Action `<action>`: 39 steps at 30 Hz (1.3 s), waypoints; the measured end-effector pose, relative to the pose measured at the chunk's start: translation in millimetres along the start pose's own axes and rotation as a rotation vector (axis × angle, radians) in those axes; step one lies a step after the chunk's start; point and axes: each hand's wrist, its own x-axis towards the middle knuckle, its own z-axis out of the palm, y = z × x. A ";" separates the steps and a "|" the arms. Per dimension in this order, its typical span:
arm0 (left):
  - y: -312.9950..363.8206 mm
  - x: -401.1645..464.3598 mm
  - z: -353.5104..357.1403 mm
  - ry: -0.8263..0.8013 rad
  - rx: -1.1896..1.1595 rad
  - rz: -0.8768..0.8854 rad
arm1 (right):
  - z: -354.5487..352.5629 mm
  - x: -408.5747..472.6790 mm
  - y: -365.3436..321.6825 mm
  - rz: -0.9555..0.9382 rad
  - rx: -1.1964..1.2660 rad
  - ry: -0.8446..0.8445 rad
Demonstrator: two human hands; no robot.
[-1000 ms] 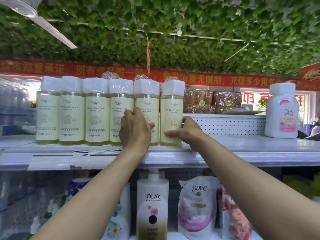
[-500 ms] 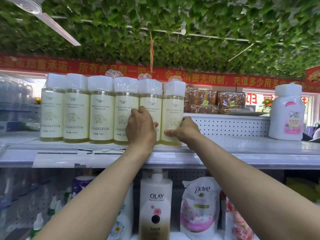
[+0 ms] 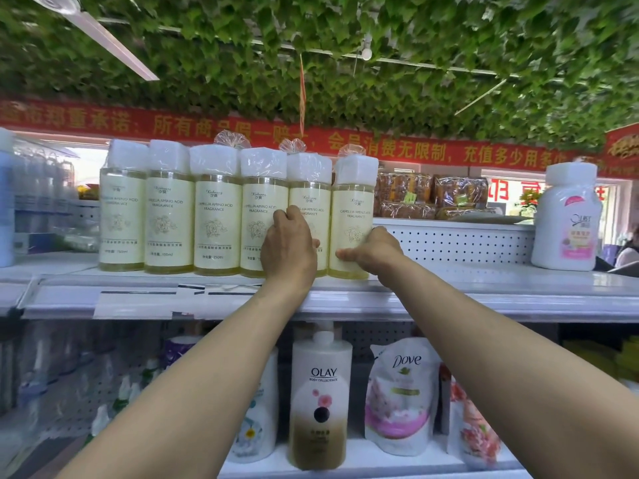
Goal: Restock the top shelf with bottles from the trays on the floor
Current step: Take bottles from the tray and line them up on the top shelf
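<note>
Still both hands (image 3: 288, 250) on the end bottles (image 3: 351, 219), unchanged.

Daylight is flooding in from openings at 9 and 3 o'clock, overexposing them; centre is showing sharp and evenly lit; edges are blurring and bowing under wide-angle distortion

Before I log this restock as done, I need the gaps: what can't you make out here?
Head view only:
- Floor trays: out of frame.
- Fifth bottle: lower label hidden by left hand.
- Sixth bottle: right hand covers its lower right.
- Bottles behind front row: hidden.
- Small label print: too small.
</note>
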 end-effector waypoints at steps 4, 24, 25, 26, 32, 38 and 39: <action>-12.7 -3.6 -15.1 -0.005 -0.032 0.030 | -3.7 -20.4 -9.9 0.004 0.002 0.073; -174.1 -52.6 -134.9 -0.255 -0.412 -0.134 | 80.2 -189.1 -98.3 -0.121 0.019 0.016; -186.7 -58.3 -140.7 -0.276 -0.429 -0.159 | 89.1 -199.3 -100.8 -0.112 0.015 0.001; -201.5 -65.3 -146.7 -0.302 -0.443 -0.183 | 100.5 -210.6 -103.0 -0.105 0.011 -0.016; -283.7 -117.1 -166.7 -0.449 -0.495 -0.320 | 169.1 -263.9 -101.6 -0.026 -0.001 -0.096; -346.6 -178.1 -162.5 -0.577 -0.527 -0.489 | 235.3 -313.6 -75.4 0.109 0.016 -0.208; -357.6 -191.4 -161.8 -0.597 -0.527 -0.526 | 246.8 -325.4 -69.1 0.131 -0.006 -0.233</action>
